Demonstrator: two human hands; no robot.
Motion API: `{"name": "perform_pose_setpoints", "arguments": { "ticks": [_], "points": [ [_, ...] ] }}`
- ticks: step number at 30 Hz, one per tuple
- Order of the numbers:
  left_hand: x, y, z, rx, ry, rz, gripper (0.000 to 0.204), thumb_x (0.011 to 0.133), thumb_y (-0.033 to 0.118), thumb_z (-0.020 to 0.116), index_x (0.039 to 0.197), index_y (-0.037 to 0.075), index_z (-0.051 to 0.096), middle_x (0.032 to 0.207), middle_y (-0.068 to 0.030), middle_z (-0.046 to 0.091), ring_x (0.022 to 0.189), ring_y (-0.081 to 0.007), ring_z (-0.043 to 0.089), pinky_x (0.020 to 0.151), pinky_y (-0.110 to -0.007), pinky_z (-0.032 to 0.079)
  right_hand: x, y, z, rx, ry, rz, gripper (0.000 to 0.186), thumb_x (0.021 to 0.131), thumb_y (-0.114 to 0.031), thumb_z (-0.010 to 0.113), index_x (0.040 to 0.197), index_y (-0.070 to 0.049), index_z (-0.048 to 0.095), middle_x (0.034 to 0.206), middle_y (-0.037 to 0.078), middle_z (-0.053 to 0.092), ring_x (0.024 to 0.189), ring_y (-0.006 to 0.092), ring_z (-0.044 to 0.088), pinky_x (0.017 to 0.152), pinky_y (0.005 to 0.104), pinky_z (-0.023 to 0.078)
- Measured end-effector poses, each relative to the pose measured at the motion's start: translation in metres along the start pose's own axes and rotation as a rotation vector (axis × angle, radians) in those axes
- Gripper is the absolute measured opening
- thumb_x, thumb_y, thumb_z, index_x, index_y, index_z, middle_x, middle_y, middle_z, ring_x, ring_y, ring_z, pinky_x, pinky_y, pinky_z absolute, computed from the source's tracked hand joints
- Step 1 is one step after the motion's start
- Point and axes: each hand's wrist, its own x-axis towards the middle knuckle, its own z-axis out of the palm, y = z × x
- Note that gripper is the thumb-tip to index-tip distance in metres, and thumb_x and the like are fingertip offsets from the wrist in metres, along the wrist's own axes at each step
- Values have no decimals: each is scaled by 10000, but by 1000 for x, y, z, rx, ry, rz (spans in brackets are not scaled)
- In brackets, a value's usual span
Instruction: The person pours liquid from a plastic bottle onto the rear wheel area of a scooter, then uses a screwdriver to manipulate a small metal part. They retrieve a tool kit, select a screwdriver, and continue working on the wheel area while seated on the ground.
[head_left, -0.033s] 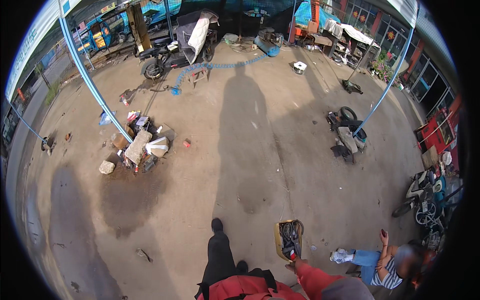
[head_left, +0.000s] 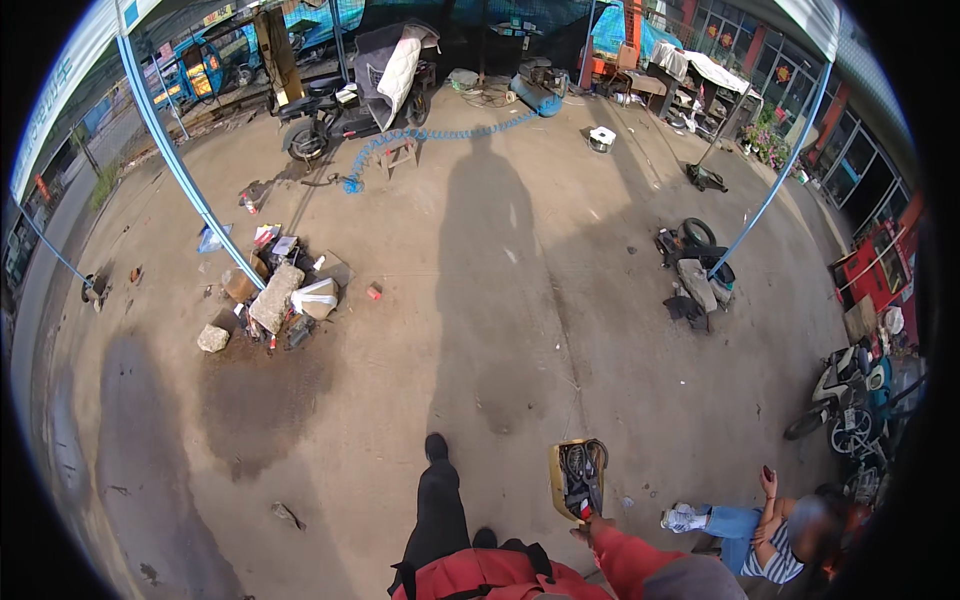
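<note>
My right hand (head_left: 594,528), at the end of a red sleeve, grips the near end of a yellow open-topped box (head_left: 556,484). The box hangs at my right side, in front of my body. Inside it lie dark cables (head_left: 577,463) and other items too small to make out, with a small red piece (head_left: 585,514) close to my fingers. My left hand is out of view. Under the red top, my black-trousered leg (head_left: 440,505) reaches forward, and its dark shoe is on the concrete.
Canopy poles (head_left: 185,165) stand left and right. A rubble and litter pile (head_left: 270,298) lies left; tyres and a stone slab (head_left: 697,283) lie right. A seated person (head_left: 775,535) and parked motorbikes (head_left: 850,400) are at right. A blue coiled hose (head_left: 440,133) crosses the far ground.
</note>
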Motion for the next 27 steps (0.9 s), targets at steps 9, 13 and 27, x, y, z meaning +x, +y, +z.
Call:
{"name": "perform_pose_setpoints", "arguments": {
  "ticks": [9, 13, 27],
  "points": [
    [80, 316, 89, 3, -83, 212, 308, 920, 157, 565, 1109, -85, 595, 889, -193, 696, 674, -262, 700, 541, -356, 567, 123, -120, 156, 99, 4, 30, 374, 872, -139, 562, 1208, 0, 476, 1040, 235, 574, 706, 434, 650, 641, 585, 608],
    [75, 485, 132, -28, -93, 466, 321, 916, 165, 559, 1134, -70, 586, 920, -149, 695, 694, -206, 682, 587, -311, 552, 200, -181, 195, 60, -176, -92, 398, 917, -176, 527, 1277, -25, 451, 1041, 201, 606, 739, 384, 660, 675, 563, 603],
    [127, 552, 245, -63, 12, -254, 278, 915, 139, 546, 1063, -91, 595, 864, -197, 692, 642, -293, 685, 553, -375, 572, 190, -545, 564, -187, -164, -56, 589, 889, -383, 678, 1225, 56, 473, 915, 241, 621, 639, 368, 644, 582, 490, 605]
  ]
}}
